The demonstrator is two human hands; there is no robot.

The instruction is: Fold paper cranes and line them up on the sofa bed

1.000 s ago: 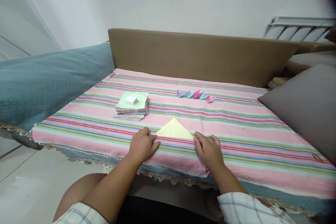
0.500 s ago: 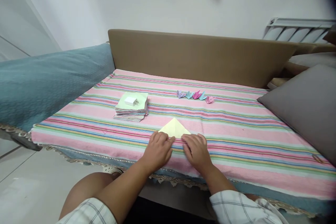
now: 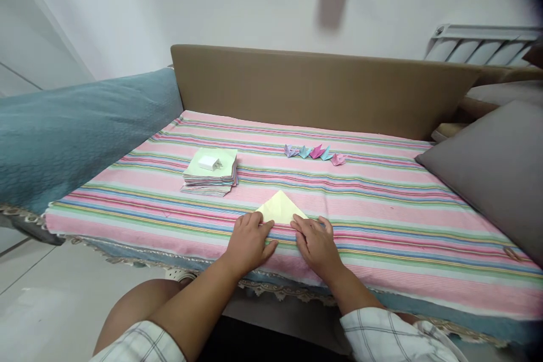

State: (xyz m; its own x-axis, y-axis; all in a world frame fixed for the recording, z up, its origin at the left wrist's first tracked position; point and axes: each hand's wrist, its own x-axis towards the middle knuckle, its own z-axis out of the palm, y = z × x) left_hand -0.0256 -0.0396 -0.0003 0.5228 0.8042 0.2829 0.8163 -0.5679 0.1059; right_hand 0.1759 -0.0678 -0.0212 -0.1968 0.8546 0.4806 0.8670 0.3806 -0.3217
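Note:
A pale yellow paper [image 3: 280,207], folded to a triangle with its tip pointing away from me, lies on the striped cloth [image 3: 369,226]. My left hand [image 3: 251,240] rests at its left corner, fingers apart and pressing the lower edge. At the right corner my right hand [image 3: 316,240] presses the paper with its fingertips, its fingers slightly spread. Both hands touch the paper flat on the cloth; neither grips it. Parts of the two side corners are hidden under my fingers.
A stack of square papers [image 3: 211,175] with a white charger plug [image 3: 209,163] on top stands at the left. Several small folded paper figures [image 3: 317,151] sit behind the yellow paper. A grey cushion [image 3: 496,169] lies right.
My left hand has shifted slightly left along the paper's lower edge, and its thumb has moved away from the fingers. The pink paper on the wall has flapped upward. The view has shifted slightly.

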